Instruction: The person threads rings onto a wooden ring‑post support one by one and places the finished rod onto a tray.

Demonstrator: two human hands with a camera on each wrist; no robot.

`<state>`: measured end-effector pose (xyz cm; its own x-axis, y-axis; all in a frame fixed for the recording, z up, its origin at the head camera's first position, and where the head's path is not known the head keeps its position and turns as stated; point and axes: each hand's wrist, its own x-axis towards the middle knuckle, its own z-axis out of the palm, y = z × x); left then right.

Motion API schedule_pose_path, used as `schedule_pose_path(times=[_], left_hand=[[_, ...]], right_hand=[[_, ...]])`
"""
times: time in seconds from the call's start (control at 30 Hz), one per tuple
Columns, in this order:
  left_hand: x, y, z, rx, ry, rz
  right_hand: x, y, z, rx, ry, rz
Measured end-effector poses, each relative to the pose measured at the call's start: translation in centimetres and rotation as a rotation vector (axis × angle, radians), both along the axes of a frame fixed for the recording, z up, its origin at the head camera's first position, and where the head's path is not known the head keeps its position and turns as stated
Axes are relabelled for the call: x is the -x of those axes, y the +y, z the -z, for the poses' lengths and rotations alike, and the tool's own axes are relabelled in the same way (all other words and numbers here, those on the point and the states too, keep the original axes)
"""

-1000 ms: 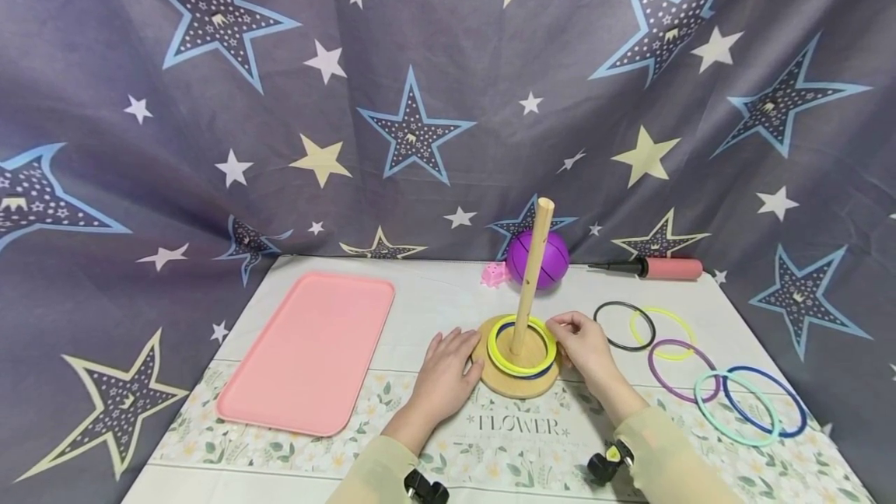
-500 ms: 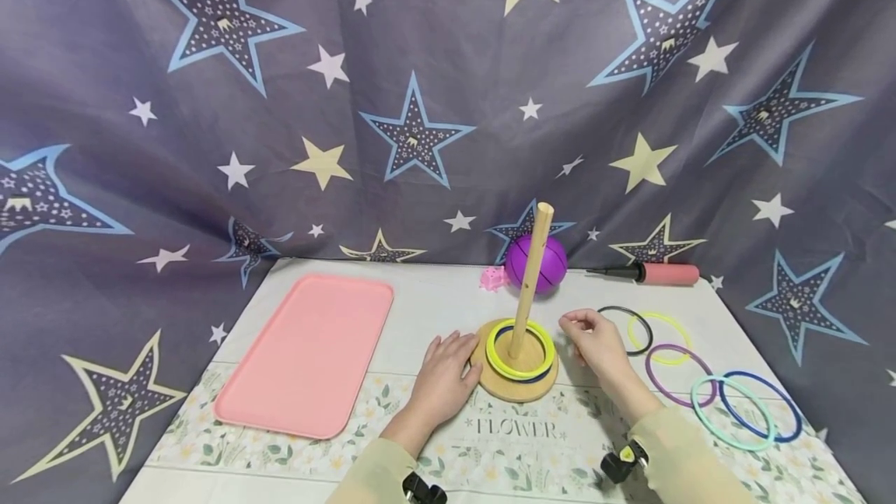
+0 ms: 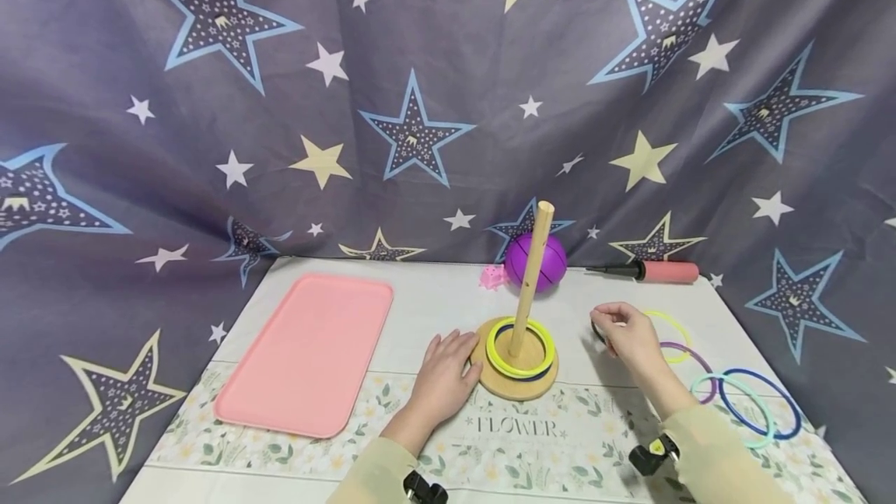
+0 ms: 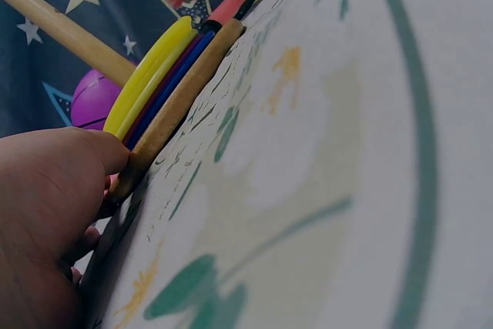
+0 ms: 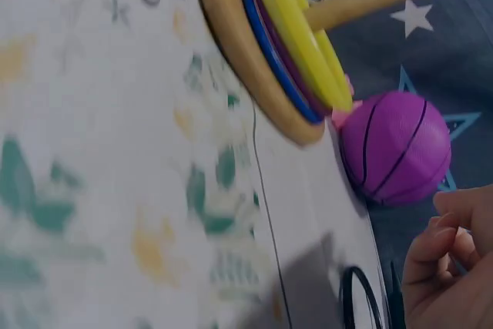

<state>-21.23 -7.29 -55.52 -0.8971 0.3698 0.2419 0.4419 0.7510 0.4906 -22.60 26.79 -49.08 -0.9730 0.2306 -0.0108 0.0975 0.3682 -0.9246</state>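
Observation:
My left hand (image 3: 444, 379) rests at the left edge of a round wooden base (image 3: 514, 391), touching it. A tall wooden peg (image 3: 534, 278) stands on the base. Around the peg lie a yellow ring (image 3: 493, 344), a dark purple ring (image 5: 279, 44) and a blue ring (image 5: 266, 40), stacked. To the right, my right hand (image 3: 626, 337) hangs with loosely bent fingers over a black ring (image 5: 348, 294). In the right wrist view that ring appears apart from the fingers. In the head view the hand covers most of it.
Right of the hand lie another yellow ring (image 3: 682, 325), a purple ring (image 3: 708, 368), a mint ring (image 3: 768, 407) and a second blue ring (image 3: 789, 395). Behind are a purple ball (image 3: 553, 263), a pink figure (image 3: 493, 277) and a hand pump (image 3: 668, 272). A pink tray (image 3: 308, 348) lies left.
My right hand has left the yellow ring at the base and moved right, over the black ring. The left hand stays at the base.

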Motion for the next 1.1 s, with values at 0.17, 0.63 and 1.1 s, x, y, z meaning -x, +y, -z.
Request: schedule_pose_path(times=[0.17,0.63,1.1], left_hand=[[0.1,0.1,0.1,-0.008,-0.006,0.001],[0.0,0.2,0.0,-0.005,-0.009,0.006],[0.4,0.3,0.0,0.000,0.008,0.006]], right_hand=[[0.0,2.1,-0.1,-0.018,-0.002,0.034],[-0.5,7.4,1.2,-0.120,-0.085,0.170],[-0.6,9.8,3.0,-0.184,-0.094,0.218]])
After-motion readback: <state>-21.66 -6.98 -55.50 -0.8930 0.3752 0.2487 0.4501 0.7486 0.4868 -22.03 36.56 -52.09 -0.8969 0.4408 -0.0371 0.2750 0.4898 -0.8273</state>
